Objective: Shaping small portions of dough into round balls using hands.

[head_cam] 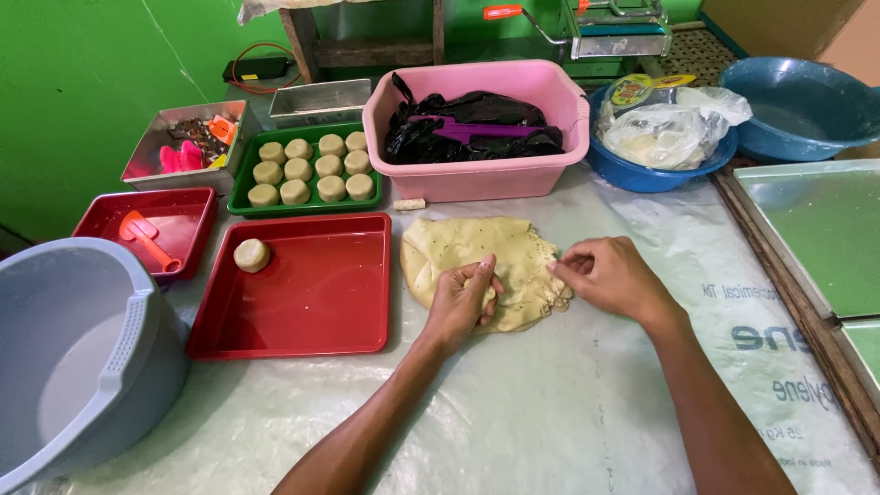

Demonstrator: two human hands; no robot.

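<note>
Two hands work on a flat sheet of dough on the counter.

The sheet of yellow dough (477,266) lies on the plastic-covered counter (550,403), just right of the big red tray (302,302) and near the pink tub (477,174). The left hand (461,302) rests on the near edge of the dough, its fingers (483,275) curled and closed around a piece of it. The right hand (610,275) touches the right edge, its fingers (561,266) pressed together and pinching the ragged border. One dough ball (251,255) sits in the far left corner of the red tray. More dough balls (312,168) fill the green tray (240,197) behind it. A grey basin (82,367) stands at the near left.
</note>
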